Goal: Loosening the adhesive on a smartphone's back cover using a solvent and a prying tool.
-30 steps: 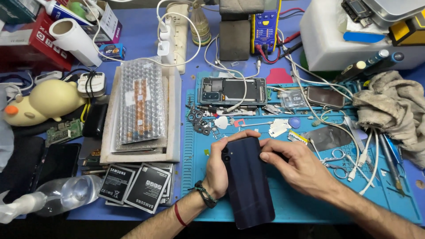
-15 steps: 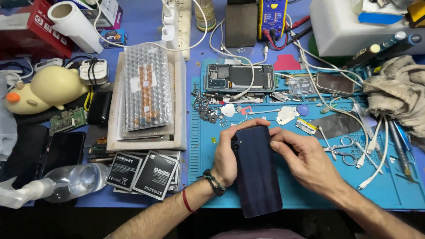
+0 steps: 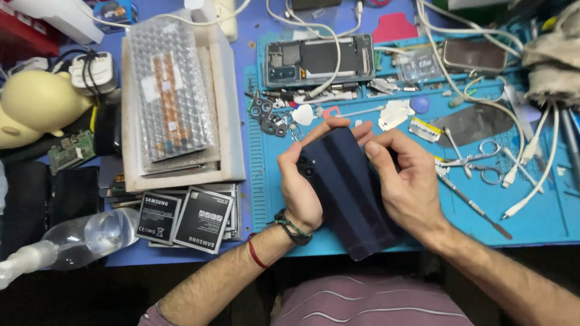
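Dark blue phone (image 3: 350,193): left edge covered by left hand (image 3: 302,190), right edge by right hand (image 3: 408,181); its front face is turned away, not visible. Right fingers (image 3: 386,148) curl over the top corner, contact point hidden. Yellow duck-shaped toy (image 3: 30,108) cut off by left edge. Clear plastic bottle (image 3: 78,238) runs out of frame at lower left. Grey cloth (image 3: 553,57) cropped at right edge. Small parts (image 3: 269,115) above the phone: probably camera-lens rings, too small to confirm.
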